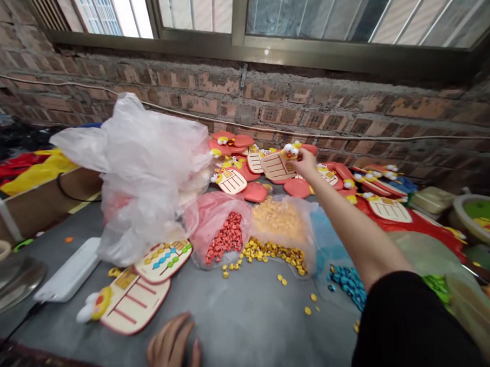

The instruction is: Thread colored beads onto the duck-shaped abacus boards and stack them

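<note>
Clock read from the bare middle of the grey table (251, 324), 12 toward the brick wall (282, 114). Toy board (273, 168) sits just past 12, at the pile of red-backed boards (255, 192); its duck-like head is pinched by the right hand (306, 163), thumb and fingers closed on it. Whether the board is lifted clear of the pile can't be told. Left hand (173, 346) is at 8, fingers loosely curled, thumb apart, nothing gripped; contact with the table can't be confirmed. Nearest to it, at 9, a slotted board (131, 306) is laid flat, partly overlapped by a second board (165, 258) fitted with rows of coloured pieces. Red beads (229, 238) are spilled from a bag at 11, yellow beads (272, 250) from another at about 12, a few strays scattered toward 2. Blue beads (349, 284) are seen between 2 and 3, partly hidden by the right arm; green beads (438, 286) at 3. Crumpled clear plastic (142, 171) is heaped at 10 to 11. White slab (70, 272), cable attached, is placed between 9 and 10.
</note>
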The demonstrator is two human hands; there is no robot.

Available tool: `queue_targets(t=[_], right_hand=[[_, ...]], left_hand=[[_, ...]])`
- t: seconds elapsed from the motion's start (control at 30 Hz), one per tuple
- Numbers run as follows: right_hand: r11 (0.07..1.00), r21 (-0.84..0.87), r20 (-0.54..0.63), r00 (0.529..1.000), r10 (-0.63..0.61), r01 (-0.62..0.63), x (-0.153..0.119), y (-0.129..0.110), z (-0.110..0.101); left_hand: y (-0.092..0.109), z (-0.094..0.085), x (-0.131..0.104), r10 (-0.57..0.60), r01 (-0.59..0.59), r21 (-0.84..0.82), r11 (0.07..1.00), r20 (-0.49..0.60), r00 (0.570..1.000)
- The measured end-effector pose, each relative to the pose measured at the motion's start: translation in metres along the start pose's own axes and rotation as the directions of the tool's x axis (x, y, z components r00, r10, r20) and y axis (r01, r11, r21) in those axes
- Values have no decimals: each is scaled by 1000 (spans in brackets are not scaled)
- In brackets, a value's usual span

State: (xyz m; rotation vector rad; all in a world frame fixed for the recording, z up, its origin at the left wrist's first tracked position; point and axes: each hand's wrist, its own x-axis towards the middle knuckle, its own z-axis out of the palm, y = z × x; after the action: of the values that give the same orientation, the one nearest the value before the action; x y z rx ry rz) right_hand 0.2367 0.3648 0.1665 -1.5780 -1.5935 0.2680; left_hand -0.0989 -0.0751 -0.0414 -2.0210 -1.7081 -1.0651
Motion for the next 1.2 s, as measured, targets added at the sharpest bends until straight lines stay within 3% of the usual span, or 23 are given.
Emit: queue_targets(t=[0.07, 0.13, 0.17, 0.2, 0.23, 0.33, 0.4, 0.47, 0.53, 0.57, 0.7, 0.77, 0.87, 0.97, 1.2], right_hand=[[988, 116, 77, 990, -115, 105, -26, -20, -32], [946, 270, 274, 928, -254, 179, -67, -37, -61], [931, 317, 408, 861, -305, 180, -92, -44, -72], [931, 325, 566, 755, -330, 164, -120, -50, -80], [940, 306, 716, 616, -330, 149, -150, -55, -84], [955, 210, 912, 310, -268, 210, -232, -57, -72], [950, 135, 959, 204, -197, 281, -271, -50, -51], [938, 83, 975, 168, -147, 338, -293, -42, -27], [933, 86, 970, 186, -158, 348, -300, -37, -3], [932, 98, 955, 228, -187, 350, -299, -36, 8], [872, -10, 760, 571, -312, 490, -288, -42, 53], [839, -114, 672, 663, -330, 533, -285, -48, 75], [820, -183, 631, 704, -325, 542, -284, -53, 101], [806, -205, 609, 717, -340, 556, -285, -50, 115], [813, -156, 582, 717, -383, 561, -283, -22, 104]], left_hand=[[5, -4, 6, 3, -2, -33, 999, 37, 999], [9, -9, 10, -1, 5, -59, 998, 56, 998], [11, -10, 11, 0, 5, -73, 997, 64, 998], [12, -12, 12, 19, -14, -86, 996, 66, 998], [13, -13, 12, 52, -45, -97, 994, 68, 996], [19, -16, 15, 105, -87, -137, 987, 129, 986], [27, -16, 20, 130, -93, -176, 980, 212, 969], [39, -15, 25, 145, -84, -207, 975, 297, 944], [52, -12, 31, 213, -123, -245, 962, 386, 898], [57, -9, 33, 236, -132, -256, 958, 432, 870], [74, 3, 40, 322, -174, -298, 939, 577, 750], [79, 9, 42, 320, -174, -284, 943, 625, 712], [80, 14, 47, 314, -170, -275, 946, 665, 678], [76, 15, 54, 332, -156, -307, 939, 684, 650], [70, 24, 65, 264, -84, -276, 958, 724, 637]])
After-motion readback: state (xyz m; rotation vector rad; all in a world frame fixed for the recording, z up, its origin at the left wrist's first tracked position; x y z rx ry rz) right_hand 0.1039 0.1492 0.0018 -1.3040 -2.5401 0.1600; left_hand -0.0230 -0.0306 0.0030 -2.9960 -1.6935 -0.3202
